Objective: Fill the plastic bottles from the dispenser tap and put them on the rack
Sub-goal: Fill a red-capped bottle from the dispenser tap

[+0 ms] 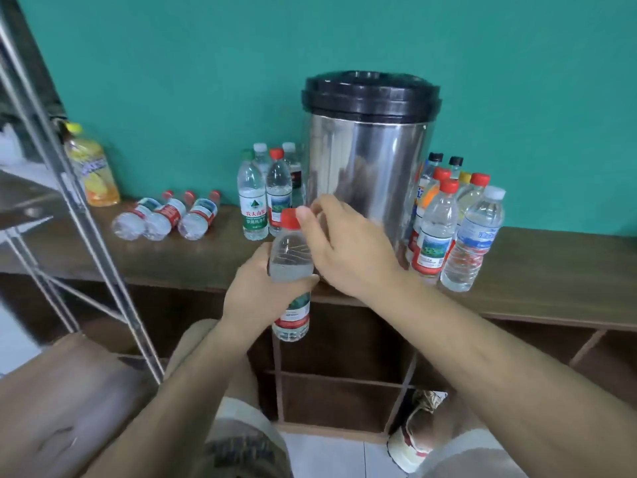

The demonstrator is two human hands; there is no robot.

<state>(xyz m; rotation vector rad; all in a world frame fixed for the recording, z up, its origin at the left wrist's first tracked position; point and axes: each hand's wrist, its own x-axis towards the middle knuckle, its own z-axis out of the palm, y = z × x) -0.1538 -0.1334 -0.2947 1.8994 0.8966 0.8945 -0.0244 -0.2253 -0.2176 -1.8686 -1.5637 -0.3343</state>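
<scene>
Head view, nearest first: my two bare forearms rise from the bottom corners and meet at the centre of the frame. My left grip (253, 293) is wrapped round the middle of the bottle (291, 258), thumb across its front. My right grip (346, 251) comes in from above with its fingertips curled and pinching the red cap (289, 218).

That bottle is clear, thin plastic with faint ribs and holds water up to its shoulder. A label with a red band and a green picture rings its lower half. It is held nearly upright in the air, in front of the bench edge and just before the dispenser.

Behind it the brown wooden bench (558, 270) runs across the frame, with open cubbies (344, 377) beneath. On it stands the dispenser (368, 174), a polished steel cylinder under a ridged black lid (370, 94). Upright bottles (253, 198) cluster at its left and more bottles (458, 225) at its right. Three red-capped bottles (165, 219) lie on their sides further left. The slanted metal rack (74, 198) fills the left edge, and a flat teal wall (172, 81) lies behind everything.
</scene>
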